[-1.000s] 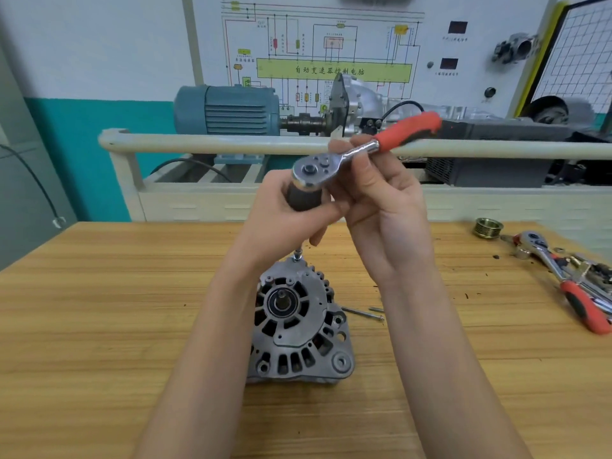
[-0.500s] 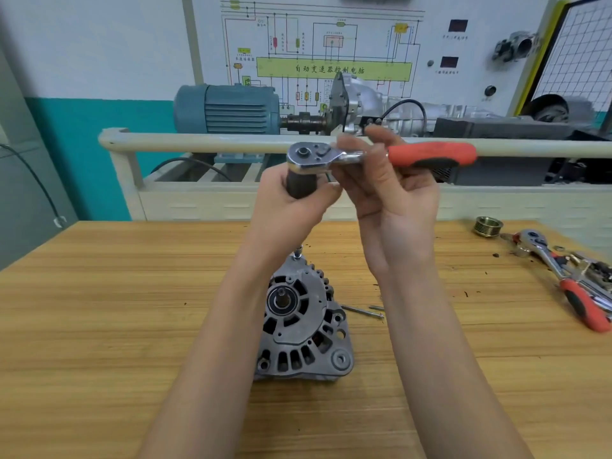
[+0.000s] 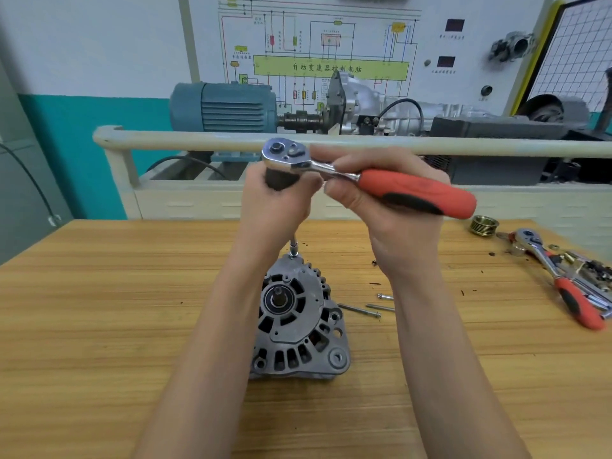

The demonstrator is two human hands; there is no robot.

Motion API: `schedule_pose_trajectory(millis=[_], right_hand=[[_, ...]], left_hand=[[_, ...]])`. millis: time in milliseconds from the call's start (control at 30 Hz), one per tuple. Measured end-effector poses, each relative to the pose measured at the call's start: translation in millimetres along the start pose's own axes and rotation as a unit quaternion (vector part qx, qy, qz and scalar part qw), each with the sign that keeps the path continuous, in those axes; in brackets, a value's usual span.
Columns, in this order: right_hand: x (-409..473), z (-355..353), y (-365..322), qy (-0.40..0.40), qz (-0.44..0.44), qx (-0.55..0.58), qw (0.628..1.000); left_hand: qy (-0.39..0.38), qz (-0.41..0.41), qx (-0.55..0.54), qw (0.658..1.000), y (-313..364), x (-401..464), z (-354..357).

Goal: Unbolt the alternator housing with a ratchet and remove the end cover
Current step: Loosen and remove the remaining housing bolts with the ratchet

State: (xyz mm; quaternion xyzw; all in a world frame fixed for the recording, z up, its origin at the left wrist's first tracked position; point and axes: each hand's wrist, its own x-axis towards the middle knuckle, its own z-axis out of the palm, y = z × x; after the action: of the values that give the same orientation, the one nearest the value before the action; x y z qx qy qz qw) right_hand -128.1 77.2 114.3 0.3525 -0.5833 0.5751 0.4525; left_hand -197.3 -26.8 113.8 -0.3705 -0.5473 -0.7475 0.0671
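Note:
A grey alternator [image 3: 298,323] stands on the wooden table [image 3: 99,326], its vented end cover facing up. A chrome ratchet [image 3: 288,154] with a red and black handle [image 3: 417,193] sits on a dark socket and a thin extension [image 3: 293,248] that runs down to a bolt at the alternator's far edge. My left hand [image 3: 278,207] grips the socket just under the ratchet head. My right hand [image 3: 390,200] holds the ratchet by its neck and the start of the handle, which points right and slightly toward me.
Three long loose bolts [image 3: 361,310] lie on the table right of the alternator. Farther right are a pulley [image 3: 484,223], a second red-handled ratchet [image 3: 559,279] and small metal parts. A cream rail [image 3: 198,140] and a training bench with a blue motor [image 3: 225,107] stand behind the table.
The ratchet handle has swung clockwise, from pointing up-right and away to pointing right and slightly toward me. My left hand has stayed on the socket. The alternator has turned a little.

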Motion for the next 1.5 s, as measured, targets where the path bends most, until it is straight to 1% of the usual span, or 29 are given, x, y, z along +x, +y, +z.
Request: schedule_pose_trajectory(millis=[33,67,100,167,233,300,367,433,500,533,567,600,633,700,800,867,900,967,1000,1067,1133,1167,1200,1233,1267,1333,1400,1467,1500], right_hand=[[0,1,0,0.009,0.007,0.014,1.0],[0,3,1,0.034,0.031,0.046,0.998],[0,5,1,0.07,0.068,0.086,0.991],[0,9,4,0.128,0.155,0.172,0.964],[1,10,5,0.151,0.212,0.22,0.94],[2,9,4,0.145,0.232,0.225,0.935],[2,8,2,0.131,0.22,0.221,0.941],[1,6,1,0.105,0.177,0.194,0.959],[0,2,0,0.049,0.096,0.1,0.989],[-1,2,0,0.015,0.054,0.048,0.997],[-1,2,0,-0.007,0.026,0.012,1.0],[-1,2,0,-0.012,0.017,-0.001,1.0],[-1,2,0,-0.002,0.022,0.003,1.0],[-1,5,0,0.043,0.06,0.047,0.996],[-1,12,2,0.119,0.163,0.164,0.966],[0,14,2,0.137,0.207,0.22,0.943],[1,14,2,0.139,0.218,0.235,0.937],[1,14,2,0.137,0.22,0.244,0.935],[0,13,2,0.136,0.21,0.24,0.938],[0,12,1,0.121,0.163,0.199,0.959],[-1,10,0,0.074,0.081,0.111,0.988],[-1,10,0,0.042,0.039,0.063,0.996],[-1,11,0,0.021,0.013,0.031,0.999],[-1,11,0,0.02,0.008,0.024,0.999],[-2,11,0,0.036,0.022,0.038,0.998],[-1,14,1,0.092,0.088,0.1,0.987],[0,16,2,0.138,0.168,0.175,0.96],[1,14,2,0.148,0.218,0.219,0.94],[1,13,2,0.145,0.228,0.226,0.936]], left_hand=[[-0.007,0.0,0.01,1.0,0,0,0],[-0.021,0.001,0.022,1.0,0,-1,-1],[-0.038,0.007,0.033,0.999,0,-1,-2],[-0.086,0.03,0.048,0.995,-1,-2,-6],[-0.144,0.05,0.051,0.987,0,-4,-8],[-0.17,0.056,0.05,0.983,1,-6,-9],[-0.159,0.053,0.041,0.985,2,-5,-9],[-0.12,0.038,0.016,0.992,2,-3,-9],[-0.067,0.022,-0.013,0.997,2,-1,-8],[-0.043,0.019,-0.019,0.999,3,-1,-8],[-0.028,0.019,-0.016,0.999,2,-1,-8],[-0.027,0.02,-0.008,0.999,2,-1,-8],[-0.038,0.023,0.002,0.999,2,-1,-9],[-0.074,0.029,0.022,0.997,2,-3,-11],[-0.141,0.051,0.039,0.988,2,-4,-17],[-0.179,0.055,0.041,0.981,4,-5,-16],[-0.185,0.053,0.042,0.98,4,-6,-15],[-0.173,0.05,0.044,0.983,4,-5,-14],[-0.158,0.049,0.041,0.985,3,-5,-13],[-0.112,0.042,0.023,0.993,3,-4,-11],[-0.055,0.032,0.0,0.998,3,-3,-9],[-0.031,0.031,-0.002,0.999,4,-2,-8],[-0.019,0.031,0.004,0.999,5,-2,-8],[-0.023,0.031,0.012,0.999,6,-2,-9],[-0.039,0.032,0.02,0.999,7,-3,-10],[-0.092,0.036,0.039,0.994,7,-4,-13],[-0.151,0.043,0.047,0.986,6,-5,-16],[-0.199,0.049,0.057,0.977,7,-7,-16],[-0.207,0.048,0.061,0.975,7,-8,-15]])
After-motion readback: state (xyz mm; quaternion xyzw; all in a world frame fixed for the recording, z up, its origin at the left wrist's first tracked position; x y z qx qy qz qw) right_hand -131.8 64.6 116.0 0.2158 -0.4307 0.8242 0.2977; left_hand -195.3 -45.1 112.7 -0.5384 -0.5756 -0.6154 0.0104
